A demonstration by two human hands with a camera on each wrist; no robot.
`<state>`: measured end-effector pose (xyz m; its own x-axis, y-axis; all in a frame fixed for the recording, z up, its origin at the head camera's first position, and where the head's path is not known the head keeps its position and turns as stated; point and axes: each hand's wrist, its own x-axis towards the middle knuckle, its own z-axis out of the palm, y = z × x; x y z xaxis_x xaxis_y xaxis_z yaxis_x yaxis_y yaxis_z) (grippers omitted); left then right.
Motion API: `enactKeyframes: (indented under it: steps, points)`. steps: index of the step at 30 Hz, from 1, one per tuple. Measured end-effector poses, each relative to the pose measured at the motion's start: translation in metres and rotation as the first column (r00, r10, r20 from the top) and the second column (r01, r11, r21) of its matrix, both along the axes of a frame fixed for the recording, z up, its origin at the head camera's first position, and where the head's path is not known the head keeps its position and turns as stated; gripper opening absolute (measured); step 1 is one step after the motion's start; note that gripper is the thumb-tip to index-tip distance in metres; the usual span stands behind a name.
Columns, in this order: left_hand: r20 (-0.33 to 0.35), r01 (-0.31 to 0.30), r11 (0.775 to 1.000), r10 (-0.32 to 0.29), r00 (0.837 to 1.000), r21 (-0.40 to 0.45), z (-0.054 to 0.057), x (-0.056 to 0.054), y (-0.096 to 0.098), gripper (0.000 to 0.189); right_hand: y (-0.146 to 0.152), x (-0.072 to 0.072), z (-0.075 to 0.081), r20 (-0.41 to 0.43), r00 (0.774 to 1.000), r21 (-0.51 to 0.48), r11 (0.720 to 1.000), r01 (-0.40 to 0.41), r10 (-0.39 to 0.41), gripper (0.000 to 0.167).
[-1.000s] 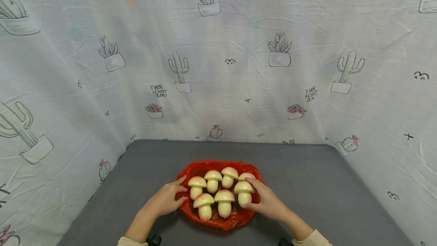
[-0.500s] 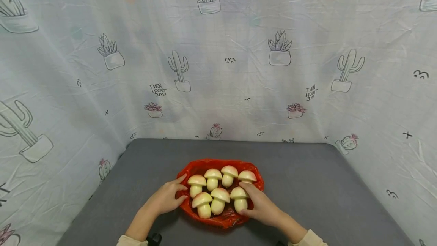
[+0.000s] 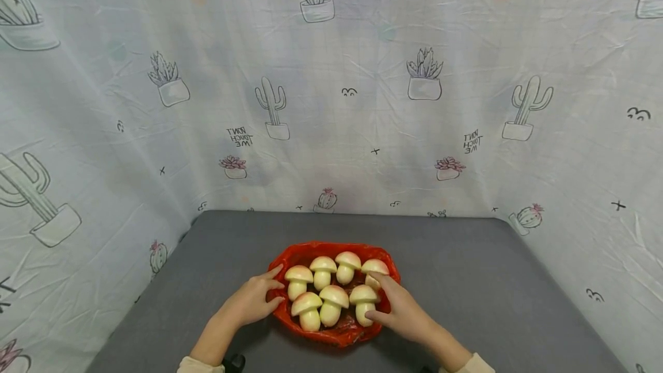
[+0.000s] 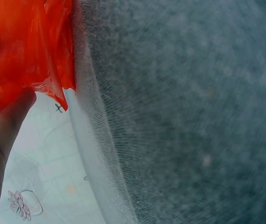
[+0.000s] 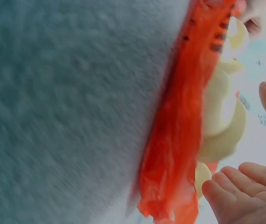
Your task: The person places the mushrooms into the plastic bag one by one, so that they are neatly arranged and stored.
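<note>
Pale yellow mushroom-shaped pieces with pinkish caps lie in two rows in an oval basket [image 3: 339, 341] covered with shiny red plastic. At its left rim my left hand [image 3: 254, 299] holds on, fingers over the edge; in the left wrist view the thumb [image 4: 12, 122] meets the red plastic. My right hand [image 3: 404, 309] is at the right side with thumb and fingers spread around the front right mushroom [image 3: 361, 294]. The back right mushroom [image 3: 375, 266] is close to its index finger. In the right wrist view, the right fingers [image 5: 249, 179] are extended, with nothing gripped.
The basket stands on a grey cloth-covered table [image 3: 223, 246]. A pale curtain [image 3: 331, 160] with cactus prints hangs behind and on both sides. Front left [image 3: 308, 304] and front middle [image 3: 334, 298] mushrooms stand close together, their caps nearly touching.
My right hand has shifted the front right mushroom a little left and let it go, its fingers spreading away. The front middle mushroom has moved left and leans. My left hand has stayed put.
</note>
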<state>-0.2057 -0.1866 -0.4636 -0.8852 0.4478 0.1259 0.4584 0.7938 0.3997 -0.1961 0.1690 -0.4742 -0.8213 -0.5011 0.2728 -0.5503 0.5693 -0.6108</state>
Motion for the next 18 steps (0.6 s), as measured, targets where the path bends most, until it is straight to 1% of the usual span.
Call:
enactKeyframes:
  steps: [7, 9, 11, 13, 16, 18]
  points:
    - [0.020, -0.001, 1.000, 0.000, 1.000, 0.021, 0.000, 0.000, -0.001, 0.027, 0.009, -0.001, 0.010, 0.049, 0.996, -0.093, 0.992, 0.085, -0.081, 0.073]
    - [0.035, 0.008, 0.999, -0.009, 0.999, 0.049, 0.000, 0.000, -0.002, 0.028, 0.013, -0.002, 0.012, 0.064, 0.994, -0.118, 0.988, 0.098, -0.091, 0.072]
    - [0.059, 0.018, 0.995, -0.023, 0.998, 0.098, 0.000, 0.001, -0.004, 0.030, 0.017, -0.004, 0.014, 0.087, 0.992, -0.153, 0.983, 0.102, -0.089, 0.070]
    - [0.089, 0.021, 0.985, -0.037, 0.995, 0.170, 0.001, 0.003, -0.006, 0.032, 0.022, -0.006, 0.016, 0.112, 0.990, -0.189, 0.976, 0.105, -0.085, 0.069]
    - [0.115, 0.019, 0.957, -0.055, 0.992, 0.288, 0.004, 0.008, -0.011, 0.034, 0.030, -0.010, 0.018, 0.124, 0.989, -0.223, 0.968, 0.110, -0.084, 0.066]
    - [0.126, -0.004, 0.934, -0.044, 0.991, 0.358, 0.008, 0.010, -0.015, 0.035, 0.036, -0.012, 0.021, 0.094, 0.989, -0.219, 0.967, 0.131, -0.112, 0.066]
